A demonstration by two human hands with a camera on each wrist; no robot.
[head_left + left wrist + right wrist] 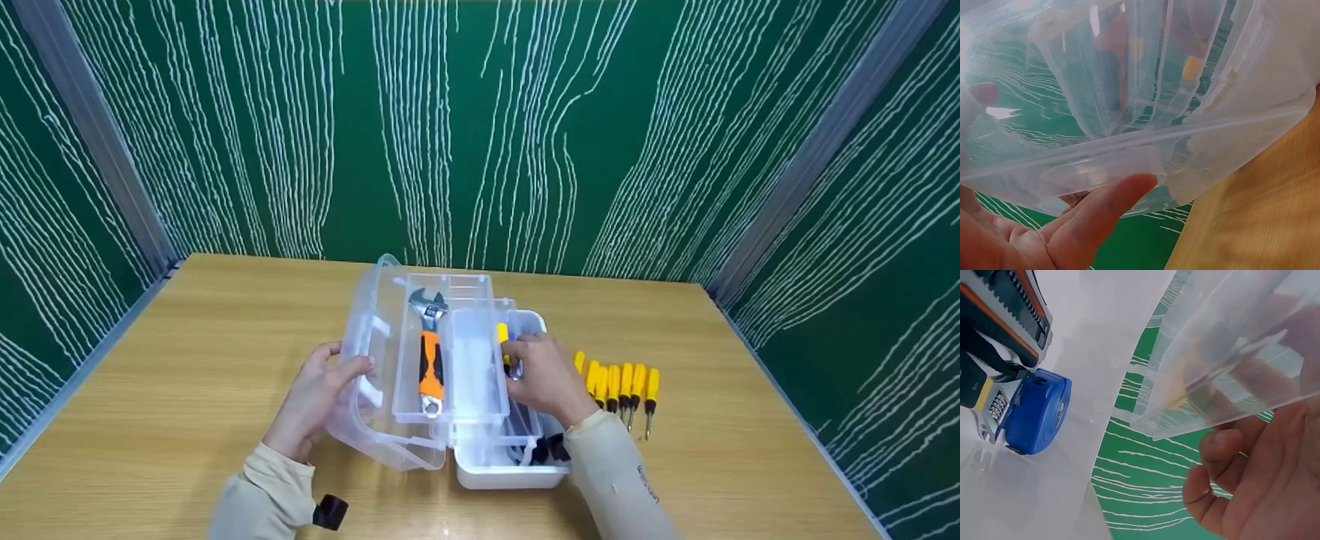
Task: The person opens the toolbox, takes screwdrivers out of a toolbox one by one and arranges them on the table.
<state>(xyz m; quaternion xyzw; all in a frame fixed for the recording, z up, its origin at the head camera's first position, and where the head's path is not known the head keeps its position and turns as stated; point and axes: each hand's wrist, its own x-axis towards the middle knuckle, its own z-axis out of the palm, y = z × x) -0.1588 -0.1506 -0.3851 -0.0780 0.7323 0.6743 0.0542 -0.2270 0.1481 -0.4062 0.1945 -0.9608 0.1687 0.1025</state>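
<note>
A toolbox has a white base (517,478) and a clear plastic lid (364,300) swung out to the left. My left hand (319,397) grips the lid's edge, and in the left wrist view its thumb (1106,208) presses against the clear plastic. My right hand (544,375) reaches into the clear right-hand tray (525,431), fingers curled around a yellow-and-black screwdriver (502,332). Through the cloudy tray wall in the right wrist view, the screwdriver is blurred. An orange-handled adjustable wrench (430,360) lies in the left-hand tray.
Several yellow-handled screwdrivers (626,379) lie in a row on the wooden table (712,465), right of the box. Inside the base are a blue tape measure (1039,413) and other dark tools (1008,312). Green walls (615,150) with white lines enclose the table.
</note>
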